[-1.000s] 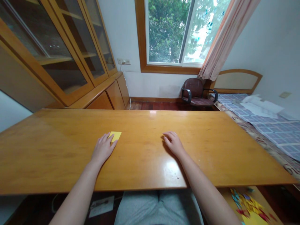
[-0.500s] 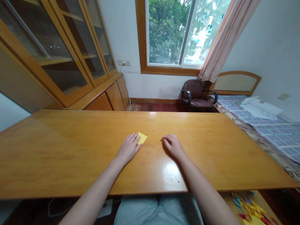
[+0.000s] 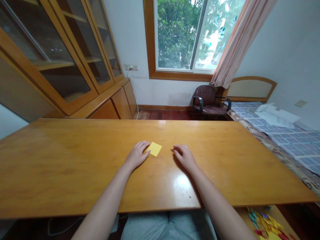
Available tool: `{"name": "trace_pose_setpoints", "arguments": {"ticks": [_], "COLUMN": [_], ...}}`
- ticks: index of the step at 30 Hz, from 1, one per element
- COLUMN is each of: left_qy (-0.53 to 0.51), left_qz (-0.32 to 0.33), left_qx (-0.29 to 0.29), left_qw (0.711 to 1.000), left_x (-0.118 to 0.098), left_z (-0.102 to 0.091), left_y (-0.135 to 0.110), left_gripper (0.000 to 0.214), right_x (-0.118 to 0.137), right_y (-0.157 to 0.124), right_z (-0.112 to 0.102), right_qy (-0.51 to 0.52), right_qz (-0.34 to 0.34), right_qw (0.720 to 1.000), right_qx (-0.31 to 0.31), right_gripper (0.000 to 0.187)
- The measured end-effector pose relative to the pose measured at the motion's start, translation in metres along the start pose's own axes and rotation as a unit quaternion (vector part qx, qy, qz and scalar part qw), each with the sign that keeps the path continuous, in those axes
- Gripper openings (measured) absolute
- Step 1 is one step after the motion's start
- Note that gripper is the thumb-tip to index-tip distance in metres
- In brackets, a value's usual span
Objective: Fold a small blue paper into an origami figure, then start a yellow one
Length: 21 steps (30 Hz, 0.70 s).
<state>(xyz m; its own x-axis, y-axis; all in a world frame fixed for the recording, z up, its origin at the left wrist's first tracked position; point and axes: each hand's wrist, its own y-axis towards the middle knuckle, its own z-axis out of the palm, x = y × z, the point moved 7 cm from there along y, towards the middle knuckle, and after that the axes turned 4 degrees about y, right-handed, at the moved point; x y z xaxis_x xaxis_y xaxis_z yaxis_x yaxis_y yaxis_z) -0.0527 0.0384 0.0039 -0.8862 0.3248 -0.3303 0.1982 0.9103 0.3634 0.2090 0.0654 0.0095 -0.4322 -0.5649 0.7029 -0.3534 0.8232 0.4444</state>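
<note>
A small yellow square of paper (image 3: 155,149) lies flat near the middle of a long wooden table (image 3: 75,160). My left hand (image 3: 136,155) rests palm down just left of it, its fingertips at the paper's near left edge, fingers stretched out. My right hand (image 3: 184,156) lies palm down on the table a little to the right of the paper, fingers loosely curled and holding nothing, apart from the paper.
Glass-door wooden cabinets (image 3: 62,60) stand at the left. A dark armchair (image 3: 208,100) is under the window at the back. A bed (image 3: 282,130) with white sheets runs along the right. Coloured paper pieces (image 3: 262,225) lie low at the right, below the table edge.
My left hand slid the yellow paper rightward from the table's left-centre to the middle. Its fingers have drawn back to the paper's edge. My right hand barely moved.
</note>
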Motion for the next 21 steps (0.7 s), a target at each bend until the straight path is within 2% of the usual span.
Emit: {"name": "trace_pose_setpoints", "arguments": {"ticks": [5,8,10,15,21], "left_qy": [0.0,0.005,0.017,0.034,0.019], "left_qz": [-0.006,0.001,0.011,0.043,0.047], "left_qx": [0.015,0.032,0.048,0.068,0.066], "left_qw": [1.0,0.999,0.999,0.996,0.997], "left_x": [-0.008,-0.013,-0.016,-0.023,-0.025], "left_z": [0.0,-0.001,0.0,0.001,-0.001], "left_y": [0.001,0.002,0.002,0.0,-0.002], "left_gripper": [0.039,0.039,0.04,0.048,0.051], "right_x": [-0.001,0.007,0.013,0.026,0.025], "right_y": [-0.002,-0.001,0.001,0.014,0.033], "right_z": [0.003,0.009,0.016,0.042,0.063], "right_qy": [-0.01,-0.043,-0.06,-0.078,-0.049], "right_qz": [0.004,-0.015,-0.026,-0.043,-0.031], "right_qw": [1.0,0.998,0.995,0.984,0.985], "right_qx": [0.006,0.039,0.075,0.155,0.163], "right_gripper": [0.037,0.041,0.048,0.085,0.095]}}
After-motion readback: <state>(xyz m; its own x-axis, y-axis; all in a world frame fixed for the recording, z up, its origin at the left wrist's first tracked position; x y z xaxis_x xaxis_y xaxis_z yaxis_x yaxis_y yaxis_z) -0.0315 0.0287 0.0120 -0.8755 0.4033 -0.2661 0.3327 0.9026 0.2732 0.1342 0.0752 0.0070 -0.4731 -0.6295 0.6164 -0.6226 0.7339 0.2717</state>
